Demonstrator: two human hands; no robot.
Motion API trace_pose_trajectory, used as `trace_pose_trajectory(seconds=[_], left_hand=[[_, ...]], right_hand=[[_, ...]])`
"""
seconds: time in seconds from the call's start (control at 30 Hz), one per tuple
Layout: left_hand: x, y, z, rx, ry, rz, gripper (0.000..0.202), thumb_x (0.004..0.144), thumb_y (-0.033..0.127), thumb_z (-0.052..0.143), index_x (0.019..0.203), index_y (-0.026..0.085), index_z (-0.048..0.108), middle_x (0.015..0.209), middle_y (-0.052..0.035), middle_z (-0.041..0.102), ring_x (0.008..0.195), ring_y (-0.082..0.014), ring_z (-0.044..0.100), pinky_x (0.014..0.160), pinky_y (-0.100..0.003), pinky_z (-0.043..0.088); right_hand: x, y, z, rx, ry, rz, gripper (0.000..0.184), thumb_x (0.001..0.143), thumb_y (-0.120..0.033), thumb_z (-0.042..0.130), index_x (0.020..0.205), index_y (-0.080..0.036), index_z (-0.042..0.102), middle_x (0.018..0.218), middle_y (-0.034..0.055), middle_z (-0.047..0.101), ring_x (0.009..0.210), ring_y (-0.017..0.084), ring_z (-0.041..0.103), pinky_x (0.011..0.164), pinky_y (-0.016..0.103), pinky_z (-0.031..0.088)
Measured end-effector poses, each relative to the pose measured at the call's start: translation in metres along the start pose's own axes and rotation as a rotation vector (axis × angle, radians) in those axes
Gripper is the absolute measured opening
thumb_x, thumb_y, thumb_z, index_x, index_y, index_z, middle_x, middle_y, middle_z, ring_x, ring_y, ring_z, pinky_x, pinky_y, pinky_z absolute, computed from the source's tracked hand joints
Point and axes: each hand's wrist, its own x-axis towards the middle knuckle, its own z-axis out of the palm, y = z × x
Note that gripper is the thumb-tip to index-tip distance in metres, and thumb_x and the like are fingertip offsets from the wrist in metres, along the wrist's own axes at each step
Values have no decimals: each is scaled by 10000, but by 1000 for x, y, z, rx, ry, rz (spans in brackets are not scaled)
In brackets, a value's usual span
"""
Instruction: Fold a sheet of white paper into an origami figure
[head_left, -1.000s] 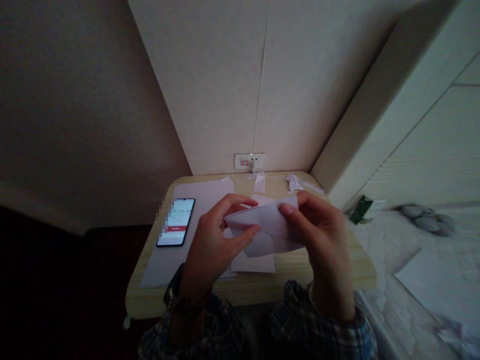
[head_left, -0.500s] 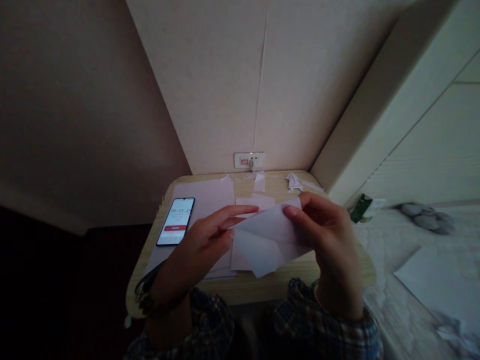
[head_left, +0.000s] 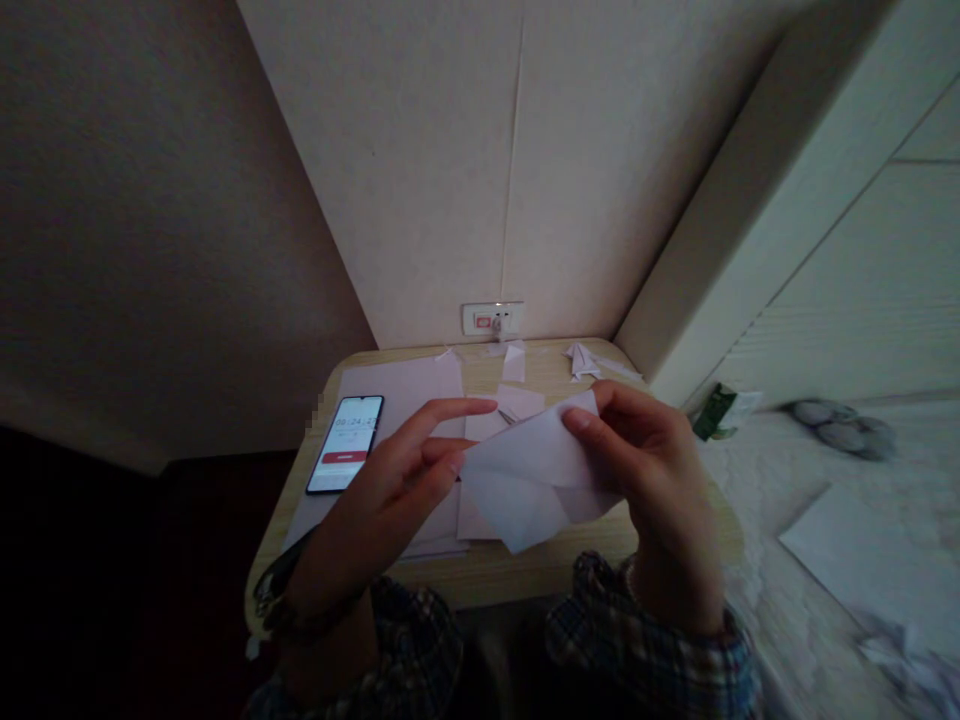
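Head view. A creased white sheet, apparently folded, is held in the air over the table, between both hands. The right hand pinches its upper right corner, thumb on the near face, other fingers behind. The left hand is at the left corner: index finger stretched straight out, thumb tip at the edge; whether thumb and remaining fingers pinch there cannot be told. The lower part hangs unsupported. For neat handling, the right-hand pinch should be firm but light, lest the sheet buckle; edges are best aligned before a crease is pressed, and the table would support this better than mid-air. A phone lies at left.
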Motion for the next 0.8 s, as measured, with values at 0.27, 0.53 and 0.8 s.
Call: trace_pose_trajectory(seconds=[0.27, 0.53, 0.8], left_hand=[[16, -7, 19, 153, 204, 94, 418, 740, 175, 772, 1113, 272, 608, 755, 37, 741, 711, -165, 709, 619, -217, 542], [17, -9, 20, 320, 208, 92, 412, 769, 127, 689, 1152, 264, 620, 810, 19, 757, 717, -160, 697, 614, -216, 507], [7, -5, 3, 116, 8, 80, 289, 883, 170, 530, 1137, 277, 617, 902, -13, 795, 678, -157, 733, 577, -214, 542]], right_hand=[[2, 0, 7, 12, -2, -42, 226, 810, -262, 697, 621, -209, 587, 575, -61, 520, 522, 89, 410, 466, 235, 275], [4, -1, 6, -112, 7, -89, 252, 797, -274, 687, 584, -201, 574, 552, -62, 499, 545, 95, 430, 496, 236, 303], [4, 1, -1, -95, -21, -61, 285, 815, -287, 683, 583, -200, 543, 552, -63, 462, 513, 85, 382, 449, 236, 252]])
